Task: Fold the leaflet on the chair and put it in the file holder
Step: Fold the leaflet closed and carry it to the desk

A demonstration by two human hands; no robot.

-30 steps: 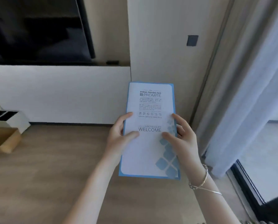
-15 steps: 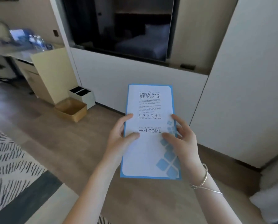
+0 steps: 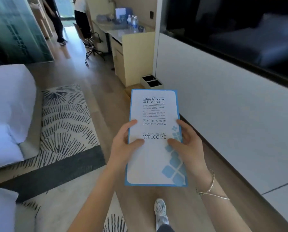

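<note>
I hold a folded white leaflet (image 3: 154, 113) with a blue border and the word WELCOME upright in front of me, above the wooden floor. My left hand (image 3: 123, 148) grips its left edge, thumb across the front. My right hand (image 3: 188, 146) grips its right edge, thumb on the front near the blue square pattern. A blue upright holder (image 3: 122, 13) stands on the far desk (image 3: 113, 30); I cannot tell whether it is the file holder.
A white bed (image 3: 7, 111) is at the left beside a patterned rug (image 3: 64, 118). A white two-slot bin (image 3: 150, 82) stands on the floor by a cream cabinet (image 3: 131, 57). An office chair (image 3: 88, 34), water bottles (image 3: 133, 22) and two people stand farther back. My shoe (image 3: 160, 213) is below.
The view has swung left, from a wall and curtain to the room with bed, rug and desk. Both hands keep the same grip on the leaflet.
</note>
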